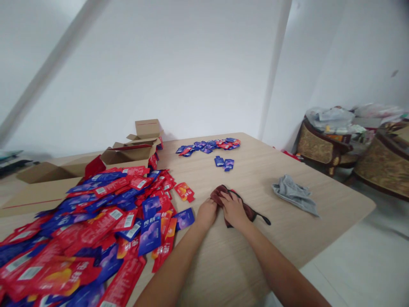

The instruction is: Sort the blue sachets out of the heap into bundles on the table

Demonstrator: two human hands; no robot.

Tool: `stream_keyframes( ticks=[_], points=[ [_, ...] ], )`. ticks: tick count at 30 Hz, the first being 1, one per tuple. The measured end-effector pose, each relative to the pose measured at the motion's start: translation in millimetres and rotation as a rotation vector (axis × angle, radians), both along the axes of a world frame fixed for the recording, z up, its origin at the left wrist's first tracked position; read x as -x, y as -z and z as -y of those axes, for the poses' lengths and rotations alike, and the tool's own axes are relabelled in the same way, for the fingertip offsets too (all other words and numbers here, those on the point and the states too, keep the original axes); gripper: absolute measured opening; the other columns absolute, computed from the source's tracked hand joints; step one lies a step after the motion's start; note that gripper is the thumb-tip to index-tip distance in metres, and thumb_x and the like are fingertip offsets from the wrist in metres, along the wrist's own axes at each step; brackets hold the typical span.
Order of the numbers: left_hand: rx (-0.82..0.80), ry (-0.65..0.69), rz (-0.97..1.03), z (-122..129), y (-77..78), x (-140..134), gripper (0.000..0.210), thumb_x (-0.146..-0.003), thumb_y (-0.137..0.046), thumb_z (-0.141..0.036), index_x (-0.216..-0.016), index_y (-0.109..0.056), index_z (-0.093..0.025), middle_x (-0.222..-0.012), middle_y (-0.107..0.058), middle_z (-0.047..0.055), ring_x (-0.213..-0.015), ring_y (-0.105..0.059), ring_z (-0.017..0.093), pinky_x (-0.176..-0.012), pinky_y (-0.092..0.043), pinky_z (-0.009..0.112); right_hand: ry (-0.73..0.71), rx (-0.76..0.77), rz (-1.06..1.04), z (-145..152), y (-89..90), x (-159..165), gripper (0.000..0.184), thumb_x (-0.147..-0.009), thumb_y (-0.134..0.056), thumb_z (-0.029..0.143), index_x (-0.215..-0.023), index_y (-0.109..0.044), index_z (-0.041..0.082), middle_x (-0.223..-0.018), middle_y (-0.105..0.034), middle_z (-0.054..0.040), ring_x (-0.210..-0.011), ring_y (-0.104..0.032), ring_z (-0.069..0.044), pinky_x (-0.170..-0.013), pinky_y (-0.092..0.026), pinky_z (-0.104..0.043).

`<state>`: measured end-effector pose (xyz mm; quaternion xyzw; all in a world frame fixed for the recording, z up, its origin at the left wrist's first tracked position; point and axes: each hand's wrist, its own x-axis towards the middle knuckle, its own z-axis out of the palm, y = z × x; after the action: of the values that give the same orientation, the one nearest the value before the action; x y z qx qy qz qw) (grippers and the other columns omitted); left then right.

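Observation:
A dark reddish-brown cloth pouch (pixel 220 192) with a black cord lies on the table just ahead of me. My left hand (pixel 207 212) has its fingers closed on the pouch's left edge. Over the pouch's middle lies my right hand (pixel 234 208), its fingers bent and gripping the cloth. The black cord (pixel 263 218) trails out to the right in a loop. A bit of red shows at the pouch's far edge, too small to name. Close by on the left are a red sachet (pixel 184 192) and a blue sachet (pixel 184 219).
A large heap of red and blue sachets (pixel 105 221) covers the table's left side. Open cardboard boxes (pixel 41 185) stand behind it. More sachets (pixel 209 146) lie at the far edge. A grey cloth (pixel 294 194) is at right; loaded chairs (pixel 322 145) stand beyond the table (pixel 335 204).

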<state>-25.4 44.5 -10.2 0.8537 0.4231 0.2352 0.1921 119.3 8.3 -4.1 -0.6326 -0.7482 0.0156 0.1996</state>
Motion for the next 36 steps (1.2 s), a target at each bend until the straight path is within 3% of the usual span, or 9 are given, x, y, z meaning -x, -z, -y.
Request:
stream_keyframes(
  ticks=[7, 11, 14, 18, 22, 24, 29, 34, 36],
  points=[
    [0.011, -0.089, -0.053, 5.7, -9.2, -4.2, 0.023, -0.082, -0.042, -0.012, -0.087, -0.064, -0.016, -0.097, -0.065, 0.014, -0.1, -0.057, 0.024, -0.093, -0.039, 0.035, 0.324, 0.043, -0.008, -17.1, -2.2, -30.9, 0.05, -0.079, -0.04, 0.011, -0.122, -0.056, 0.03, -0.137, -0.046, -0.0018, -0.117, -0.038, -0.031, -0.087, -0.035, -0.049],
    [0.046, -0.228, 0.221, 12.6, -5.2, 13.1, 0.021, -0.087, -0.039, -0.022, -0.08, -0.059, -0.018, -0.086, -0.065, 0.009, -0.085, -0.061, 0.02, -0.079, -0.045, 0.031, 0.416, -0.059, -0.079, -18.6, 8.1, -56.6, 0.047, -0.079, -0.038, 0.01, -0.118, -0.059, 0.025, -0.13, -0.051, -0.0066, -0.109, -0.045, -0.03, -0.084, -0.039, -0.045],
    [0.368, -0.37, 0.49, 12.9, 1.3, 19.5, 0.025, -0.089, -0.035, -0.026, -0.077, -0.056, -0.017, -0.062, -0.061, 0.003, -0.051, -0.057, 0.014, -0.053, -0.044, 0.025, 0.37, -0.226, -0.235, -16.9, 9.9, -64.3, 0.047, -0.08, -0.037, 0.011, -0.122, -0.055, 0.02, -0.127, -0.052, -0.0086, -0.111, -0.046, -0.025, -0.092, -0.037, -0.041],
    [0.658, -0.346, 0.565, 9.5, 5.4, 15.6, 0.029, -0.086, -0.037, -0.021, -0.063, -0.054, -0.016, -0.042, -0.053, -0.002, -0.033, -0.045, 0.009, -0.04, -0.035, 0.019, 0.175, -0.403, -0.353, -1.7, 1.5, -37.0, 0.05, -0.083, -0.032, 0.015, -0.131, -0.045, 0.019, -0.132, -0.046, -0.0083, -0.119, -0.041, -0.021, -0.101, -0.033, -0.039],
    [0.656, -0.355, 0.504, 7.2, 5.7, 13.2, 0.032, -0.085, -0.039, -0.024, -0.056, -0.051, -0.017, -0.037, -0.047, -0.003, -0.028, -0.042, 0.009, -0.035, -0.03, 0.019, -0.161, -0.213, -0.099, 15.0, -4.5, 9.9, 0.055, -0.08, -0.038, 0.011, -0.132, -0.045, 0.028, -0.136, -0.045, -0.001, -0.122, -0.036, -0.021, -0.103, -0.029, -0.035],
    [0.639, -0.371, 0.448, 5.5, 6.6, 14.0, 0.031, -0.083, -0.04, -0.022, -0.053, -0.049, -0.017, -0.033, -0.043, -0.004, -0.026, -0.04, 0.009, -0.033, -0.028, 0.018, -0.116, -0.092, 0.006, 12.4, -7.0, 17.1, 0.054, -0.08, -0.04, 0.011, -0.13, -0.048, 0.029, -0.136, -0.046, 0.0001, -0.121, -0.035, -0.024, -0.101, -0.029, -0.037],
    [0.627, -0.384, 0.397, 0.0, 8.6, 14.6, 0.032, -0.083, -0.037, -0.018, -0.053, -0.047, -0.017, -0.031, -0.037, -0.006, -0.024, -0.034, 0.008, -0.032, -0.027, 0.018, 0.213, 0.053, 0.086, -1.5, -12.7, 2.2, 0.051, -0.082, -0.038, 0.012, -0.13, -0.049, 0.023, -0.136, -0.045, -0.0056, -0.111, -0.041, -0.027, -0.094, -0.033, -0.039],
    [0.622, -0.373, 0.388, 0.8, 7.1, 13.8, 0.028, -0.079, -0.041, -0.016, -0.052, -0.048, -0.016, -0.033, -0.041, -0.005, -0.026, -0.04, 0.008, -0.032, -0.027, 0.018, -0.089, 0.004, 0.066, 12.5, -7.7, 18.8, 0.052, -0.081, -0.04, 0.014, -0.131, -0.048, 0.029, -0.135, -0.046, 0.0001, -0.117, -0.036, -0.025, -0.096, -0.03, -0.035],
    [0.612, -0.364, 0.391, 4.2, 6.6, 13.3, 0.027, -0.079, -0.04, -0.017, -0.053, -0.048, -0.016, -0.034, -0.042, -0.005, -0.026, -0.041, 0.008, -0.031, -0.027, 0.018, -0.077, 0.0, 0.046, 12.0, -6.5, 18.1, 0.051, -0.081, -0.039, 0.013, -0.128, -0.05, 0.03, -0.133, -0.047, 0.0013, -0.115, -0.038, -0.023, -0.096, -0.03, -0.033]
  ],
)
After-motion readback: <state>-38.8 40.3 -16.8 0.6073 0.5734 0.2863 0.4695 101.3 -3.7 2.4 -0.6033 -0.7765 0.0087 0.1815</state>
